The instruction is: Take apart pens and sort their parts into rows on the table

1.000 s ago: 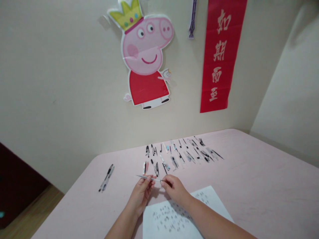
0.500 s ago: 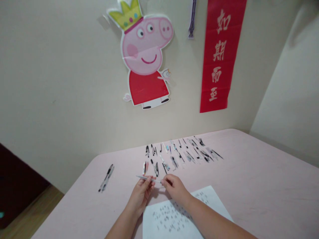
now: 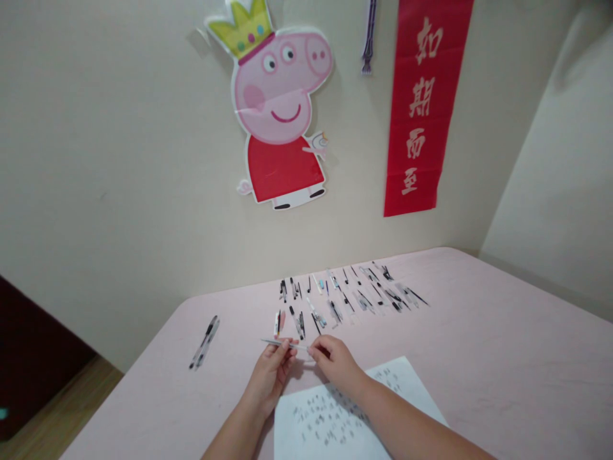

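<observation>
A slim pale pen (image 3: 272, 342) lies across both hands above the pink tabletop, its pointed end sticking out to the left. My left hand (image 3: 272, 369) is closed around its middle, thumb on top. At the pen's right end, my right hand (image 3: 335, 362) pinches with thumb and fingertips. Whether the pen is one piece or separate parts is too small to tell. Just beyond the hands lie several loose pen parts (image 3: 297, 322) in rows. Under my right forearm rests a white sheet of paper (image 3: 407, 377) with handwritten marks.
Two pens (image 3: 205, 343) lie side by side at the left of the pink-covered table (image 3: 502, 358). More pen parts (image 3: 364, 300) reach toward the back edge. On the wall hang a cartoon pig cutout (image 3: 285, 169) and a red banner (image 3: 426, 153).
</observation>
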Tool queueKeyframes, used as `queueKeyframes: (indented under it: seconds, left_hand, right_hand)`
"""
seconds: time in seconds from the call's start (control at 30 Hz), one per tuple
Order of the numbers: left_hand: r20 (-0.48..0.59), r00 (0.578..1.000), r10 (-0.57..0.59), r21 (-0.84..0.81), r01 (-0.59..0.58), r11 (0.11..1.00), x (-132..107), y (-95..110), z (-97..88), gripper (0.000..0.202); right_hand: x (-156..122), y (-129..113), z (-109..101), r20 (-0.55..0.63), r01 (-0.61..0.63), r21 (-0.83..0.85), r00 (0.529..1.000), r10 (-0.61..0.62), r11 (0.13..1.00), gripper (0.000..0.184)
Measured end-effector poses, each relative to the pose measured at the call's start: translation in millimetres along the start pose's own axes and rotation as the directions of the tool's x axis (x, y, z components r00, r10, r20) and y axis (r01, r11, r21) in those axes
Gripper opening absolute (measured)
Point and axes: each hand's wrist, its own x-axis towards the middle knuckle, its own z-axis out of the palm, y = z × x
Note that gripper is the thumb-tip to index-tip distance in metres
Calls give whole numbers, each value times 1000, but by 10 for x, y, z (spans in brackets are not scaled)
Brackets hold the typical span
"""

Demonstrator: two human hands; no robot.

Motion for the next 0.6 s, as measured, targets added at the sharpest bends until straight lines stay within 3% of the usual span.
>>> queueKeyframes:
  seconds: [0.13, 0.3, 0.5, 0.6]
  left_hand:
    - [-4, 1000, 7, -8, -7, 1000, -7, 2, 9, 7]
    - [27, 1000, 16, -7, -16, 1000, -18, -1, 1, 9]
    - [189, 982, 24, 14, -27, 1000, -73, 32, -13, 40]
    - [198, 980, 14, 66, -27, 997, -81, 39, -11, 38]
  right_hand:
    - [6, -22, 16, -47, -25, 71, 999, 28, 997, 4]
    - [9, -2, 25, -75, -1, 81, 997, 7, 997, 2]
    - [18, 34, 27, -86, -16, 117, 996, 26, 993, 2]
    - [20, 31, 30, -94, -3, 130, 995, 15, 992, 3]
